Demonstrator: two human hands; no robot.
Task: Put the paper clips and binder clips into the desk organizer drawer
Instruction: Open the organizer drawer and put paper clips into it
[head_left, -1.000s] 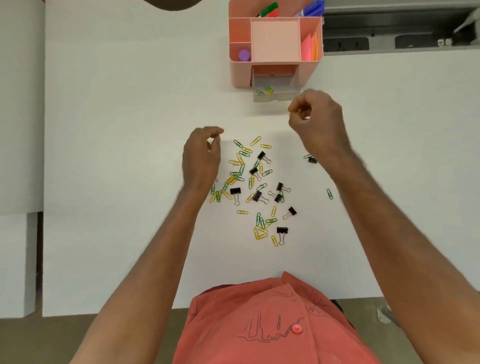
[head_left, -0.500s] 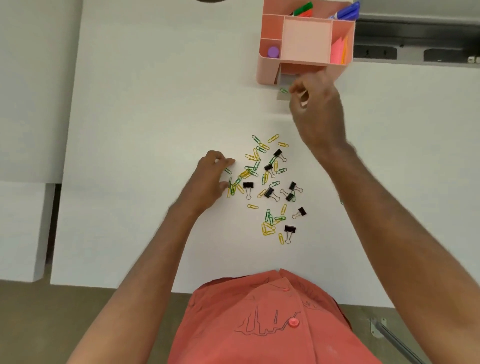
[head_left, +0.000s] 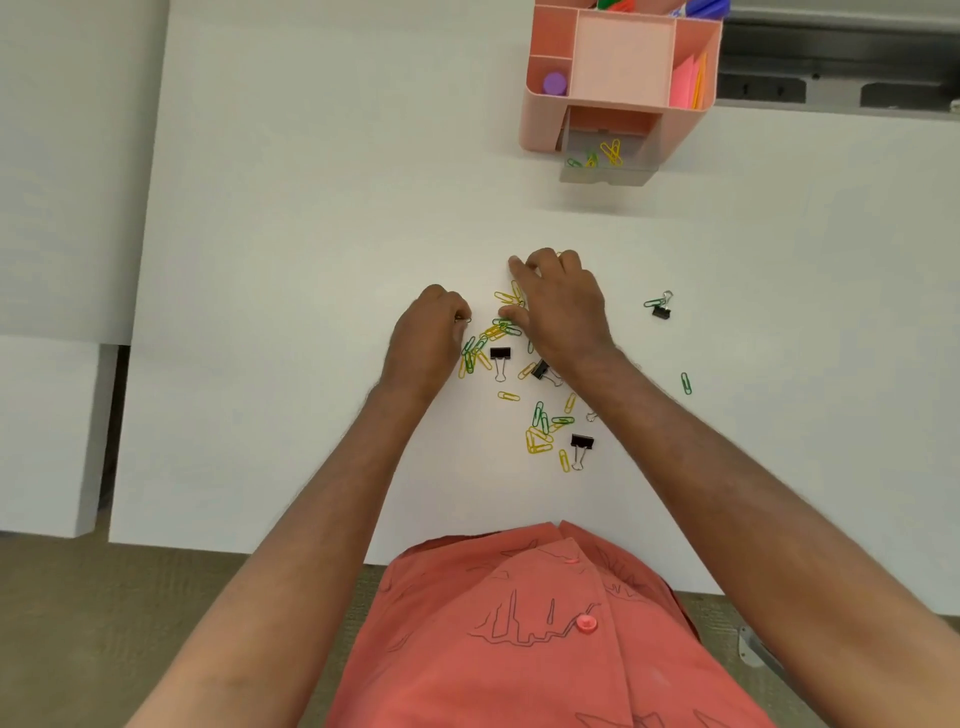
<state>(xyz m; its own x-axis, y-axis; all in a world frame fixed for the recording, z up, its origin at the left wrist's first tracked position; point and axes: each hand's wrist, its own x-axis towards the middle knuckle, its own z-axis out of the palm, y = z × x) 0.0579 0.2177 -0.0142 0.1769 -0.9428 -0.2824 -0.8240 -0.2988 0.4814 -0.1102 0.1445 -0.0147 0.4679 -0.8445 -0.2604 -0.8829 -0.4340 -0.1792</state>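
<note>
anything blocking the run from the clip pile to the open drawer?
Nothing visible. The bare white table lies between the clip pile and the open drawer of the pink organizer, which already holds a few paper clips. Both the left hand and right hand are at the pile.

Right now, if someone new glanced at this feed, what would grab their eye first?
Probably the scatter of yellow and green wire paper clips and black binder clips mid-table, with the left hand and right hand both down in it. Next, the pink plastic desk organizer at the far edge, its clear drawer pulled open with a few clips inside. One stray black binder clip lies apart to the right.
</note>
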